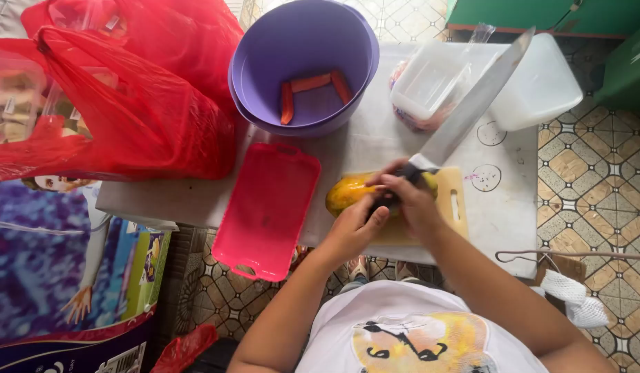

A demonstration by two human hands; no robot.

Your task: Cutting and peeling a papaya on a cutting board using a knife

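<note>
A yellow-orange papaya (347, 193) lies on a pale wooden cutting board (453, 207) at the near edge of a white table (500, 207). My left hand (353, 229) holds the fruit's near side. My right hand (411, 200) grips the dark handle of a large knife (472, 103), whose broad steel blade points away up to the right, over the table. The fruit's right end is hidden under my hands.
A pink tray (265, 211) lies left of the board. Behind it stands a purple bowl (303, 62) holding orange peel strips. Clear plastic containers (430, 79) and a white tub (541, 86) stand at the back right. Red plastic bags (119, 90) fill the left.
</note>
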